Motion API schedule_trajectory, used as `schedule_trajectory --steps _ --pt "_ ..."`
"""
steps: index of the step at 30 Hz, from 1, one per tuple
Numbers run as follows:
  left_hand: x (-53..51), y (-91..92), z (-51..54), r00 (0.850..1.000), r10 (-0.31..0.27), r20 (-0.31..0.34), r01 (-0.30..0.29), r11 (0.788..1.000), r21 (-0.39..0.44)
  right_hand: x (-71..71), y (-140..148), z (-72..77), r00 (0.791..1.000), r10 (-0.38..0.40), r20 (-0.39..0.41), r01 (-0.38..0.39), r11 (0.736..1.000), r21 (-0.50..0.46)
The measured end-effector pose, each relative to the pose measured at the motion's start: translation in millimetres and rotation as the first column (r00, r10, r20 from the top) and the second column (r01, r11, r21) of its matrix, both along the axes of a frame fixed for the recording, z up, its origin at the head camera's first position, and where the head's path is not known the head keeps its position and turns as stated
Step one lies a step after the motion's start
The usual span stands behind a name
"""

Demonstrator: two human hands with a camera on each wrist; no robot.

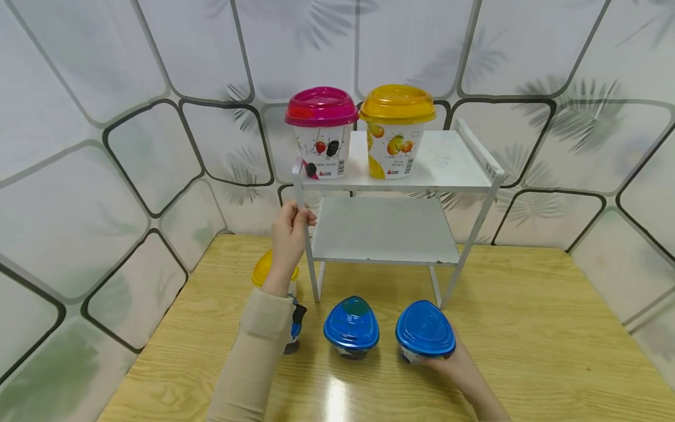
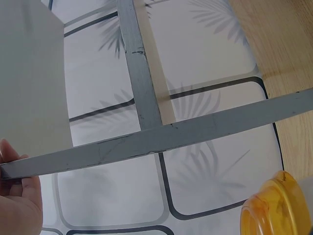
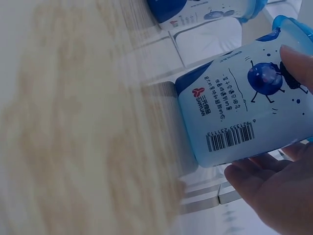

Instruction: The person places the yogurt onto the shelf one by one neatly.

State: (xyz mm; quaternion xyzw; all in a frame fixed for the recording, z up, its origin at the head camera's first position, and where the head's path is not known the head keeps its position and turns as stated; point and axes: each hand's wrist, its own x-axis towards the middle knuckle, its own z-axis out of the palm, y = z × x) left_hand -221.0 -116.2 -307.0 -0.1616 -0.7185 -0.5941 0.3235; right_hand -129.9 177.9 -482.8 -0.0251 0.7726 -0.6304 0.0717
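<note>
In the head view, my left hand (image 1: 287, 243) grips the left front post (image 1: 311, 269) of a white two-tier rack (image 1: 387, 231). The left wrist view shows those fingers (image 2: 30, 191) curled round the grey-white bar (image 2: 107, 151). My right hand (image 1: 460, 368) holds a blue-lidded yogurt cup (image 1: 425, 328) by its side, in front of the rack. Blueberry figures and a barcode show on this cup (image 3: 234, 107) in the right wrist view, thumb on one side, fingers on the other. Whether its base touches the table is hard to tell.
Another blue-lidded cup (image 1: 351, 323) stands left of the held one. A pink-lidded cup (image 1: 321, 140) and a yellow-lidded cup (image 1: 398, 138) stand on the rack's top shelf. Behind my left forearm, a yellow-lidded cup (image 1: 262, 269) is partly hidden on the wooden table (image 1: 538, 328).
</note>
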Motion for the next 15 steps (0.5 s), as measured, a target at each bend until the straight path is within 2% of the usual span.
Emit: schedule_trajectory --steps 6,15 --pt "0.8 0.1 0.7 1.0 0.01 0.01 -0.01 1.0 -0.005 -0.2 0.5 -2.5 1.0 0.009 0.002 -0.009 1.0 -0.013" --pt "-0.2 -0.4 0.3 1.0 -0.002 -0.004 0.002 1.0 -0.004 0.0 -0.2 -1.6 1.0 -0.013 0.005 0.013 0.999 0.036"
